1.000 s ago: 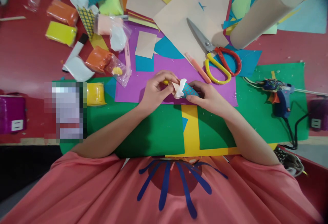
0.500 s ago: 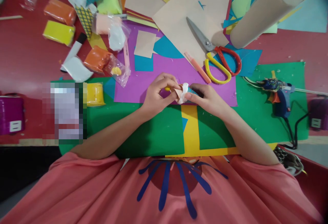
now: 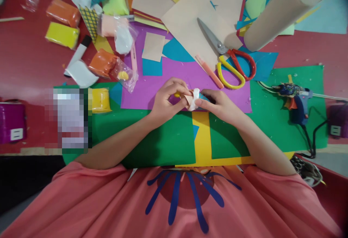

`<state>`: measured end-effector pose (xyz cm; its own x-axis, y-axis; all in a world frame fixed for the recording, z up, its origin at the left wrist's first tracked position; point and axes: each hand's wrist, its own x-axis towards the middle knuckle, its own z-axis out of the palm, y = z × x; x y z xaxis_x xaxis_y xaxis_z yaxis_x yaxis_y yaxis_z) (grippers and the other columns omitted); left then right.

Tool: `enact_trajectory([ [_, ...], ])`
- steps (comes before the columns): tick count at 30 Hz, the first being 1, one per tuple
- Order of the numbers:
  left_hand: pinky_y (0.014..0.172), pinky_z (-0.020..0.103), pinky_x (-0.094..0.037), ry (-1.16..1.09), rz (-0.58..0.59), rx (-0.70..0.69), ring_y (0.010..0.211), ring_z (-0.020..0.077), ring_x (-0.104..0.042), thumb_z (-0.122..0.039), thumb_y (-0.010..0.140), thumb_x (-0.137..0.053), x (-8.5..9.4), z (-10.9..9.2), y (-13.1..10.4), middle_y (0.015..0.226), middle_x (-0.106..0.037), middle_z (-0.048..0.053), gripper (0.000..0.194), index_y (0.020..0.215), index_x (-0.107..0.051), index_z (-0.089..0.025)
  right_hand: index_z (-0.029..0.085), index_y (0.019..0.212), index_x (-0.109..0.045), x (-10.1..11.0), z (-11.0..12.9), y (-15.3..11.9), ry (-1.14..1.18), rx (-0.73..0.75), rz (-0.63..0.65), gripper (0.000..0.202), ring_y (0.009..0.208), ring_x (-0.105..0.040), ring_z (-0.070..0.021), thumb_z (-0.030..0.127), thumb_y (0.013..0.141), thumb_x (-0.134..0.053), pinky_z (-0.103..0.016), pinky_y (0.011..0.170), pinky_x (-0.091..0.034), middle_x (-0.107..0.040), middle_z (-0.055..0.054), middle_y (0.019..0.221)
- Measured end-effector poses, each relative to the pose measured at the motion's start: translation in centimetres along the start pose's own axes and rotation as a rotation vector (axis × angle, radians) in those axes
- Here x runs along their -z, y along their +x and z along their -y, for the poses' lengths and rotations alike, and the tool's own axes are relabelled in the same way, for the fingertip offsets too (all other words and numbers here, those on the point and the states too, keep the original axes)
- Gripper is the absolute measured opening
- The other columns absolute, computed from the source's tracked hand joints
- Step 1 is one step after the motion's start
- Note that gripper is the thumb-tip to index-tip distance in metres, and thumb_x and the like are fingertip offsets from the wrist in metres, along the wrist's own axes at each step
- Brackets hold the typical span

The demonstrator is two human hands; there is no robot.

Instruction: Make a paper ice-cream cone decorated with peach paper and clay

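Between my two hands is a small blue paper cone [image 3: 202,98] with a white wavy rim [image 3: 196,99] round its wide end. My right hand [image 3: 221,105] grips the cone, its thumb on the white rim. My left hand [image 3: 170,98] pinches a small beige paper piece [image 3: 188,101] at the cone's mouth. A bit of yellow [image 3: 177,94] shows beside the left fingers. Both hands are over the front edge of the purple sheet [image 3: 168,78]. The cone's tip is hidden by my right fingers.
Scissors [image 3: 221,48] and an orange pen [image 3: 209,72] lie beyond my hands. A glue gun [image 3: 299,103] is at right, near a beige roll [image 3: 282,13]. Clay packs [image 3: 103,62] and patterned cones [image 3: 89,16] lie at left. Green sheets [image 3: 163,136] are nearest me.
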<state>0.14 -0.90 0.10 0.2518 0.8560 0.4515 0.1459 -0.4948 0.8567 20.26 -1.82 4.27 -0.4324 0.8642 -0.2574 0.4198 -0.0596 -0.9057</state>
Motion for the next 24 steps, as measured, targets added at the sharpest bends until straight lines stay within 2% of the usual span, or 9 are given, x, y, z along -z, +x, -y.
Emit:
enact_trajectory([
  [9, 0.074, 0.029, -0.054, -0.005, -0.001, 0.006, 0.086, 0.0155, -0.066, -0.032, 0.088, -0.068, 0.02, 0.06, 0.05, 0.087, -0.067, 0.003, 0.011, 0.084, -0.071, -0.022, 0.017, 0.076, -0.054, 0.04, -0.03, 0.07, 0.008, 0.001, 0.003, 0.054, 0.061, -0.031, -0.0094, 0.071, 0.086, -0.055, -0.029, 0.059, -0.020, -0.039, 0.005, 0.065],
  [12, 0.073, 0.028, -0.054, -0.017, -0.017, -0.022, 0.086, 0.0147, -0.066, -0.030, 0.088, -0.069, -0.05, 0.14, 0.07, 0.087, -0.067, 0.002, 0.010, 0.085, -0.072, -0.022, 0.017, 0.078, -0.055, 0.06, -0.08, 0.07, 0.014, 0.006, 0.003, 0.052, 0.062, -0.032, -0.0096, 0.069, 0.086, -0.055, -0.029, 0.059, -0.020, -0.040, 0.004, 0.066],
  [24, 0.076, 0.030, -0.055, -0.013, -0.010, 0.018, 0.087, 0.0151, -0.066, -0.032, 0.088, -0.069, 0.09, 0.28, 0.09, 0.088, -0.067, 0.002, 0.010, 0.085, -0.071, -0.023, 0.016, 0.079, -0.056, 0.10, 0.10, 0.10, 0.021, -0.024, 0.002, 0.042, 0.062, -0.033, -0.0099, 0.058, 0.085, -0.058, -0.029, 0.059, -0.021, -0.041, 0.004, 0.067],
])
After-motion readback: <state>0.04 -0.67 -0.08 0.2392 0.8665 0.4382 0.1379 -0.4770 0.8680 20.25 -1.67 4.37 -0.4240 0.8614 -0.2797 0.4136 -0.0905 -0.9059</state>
